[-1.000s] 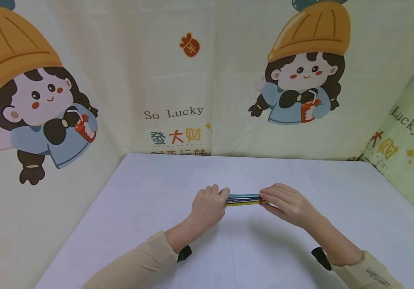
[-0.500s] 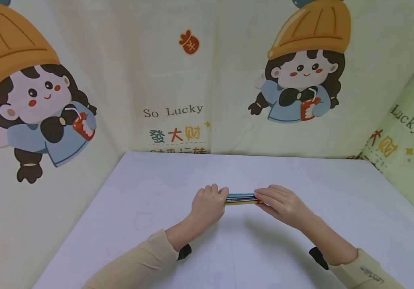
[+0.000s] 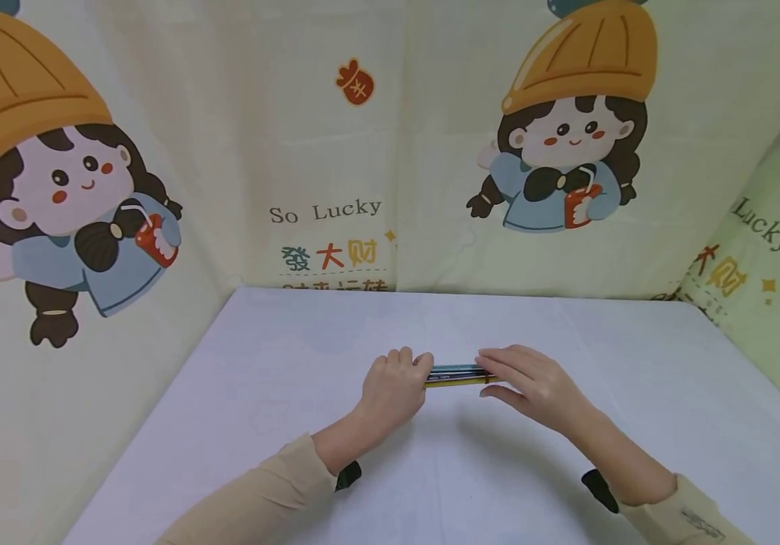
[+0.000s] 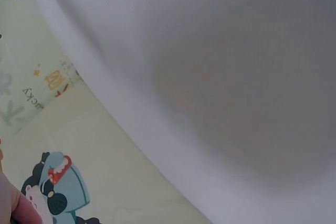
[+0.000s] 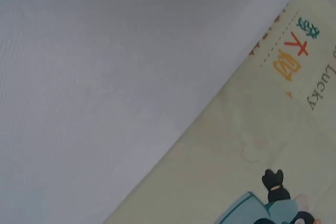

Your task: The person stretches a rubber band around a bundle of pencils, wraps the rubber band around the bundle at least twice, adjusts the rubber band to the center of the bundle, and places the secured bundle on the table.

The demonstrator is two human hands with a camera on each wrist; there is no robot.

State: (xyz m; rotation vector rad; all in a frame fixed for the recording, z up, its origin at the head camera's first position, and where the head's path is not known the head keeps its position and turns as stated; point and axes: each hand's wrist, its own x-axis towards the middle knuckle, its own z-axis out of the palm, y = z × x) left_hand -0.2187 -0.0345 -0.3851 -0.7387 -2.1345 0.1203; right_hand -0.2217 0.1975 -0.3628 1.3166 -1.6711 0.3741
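A small bundle of slim pencils (image 3: 454,375), light blue, dark and yellow, lies sideways between the two hands in the head view. My left hand (image 3: 393,386) grips its left end, fingers curled round and hiding that end. A thin dark red band (image 3: 488,378) circles the bundle toward the right. There my right hand (image 3: 538,386) has its fairly straight fingers over the far side of the bundle. Its thumb stands apart below the yellow pencil. Part of the left hand (image 4: 16,203) shows at the lower left of the left wrist view; the right wrist view shows no hand.
A white-covered table (image 3: 281,348) spreads below the hands, with the arms' shadows on it. Behind it hangs a cream curtain (image 3: 444,257) printed with cartoon figures and lettering; more printed cloth stands at both sides. Dark wrist-worn devices (image 3: 601,488) show under the forearms.
My right hand has slid left along the pencils, then its thumb has come away from them, baring the red band. The left hand keeps its grip nearly still.
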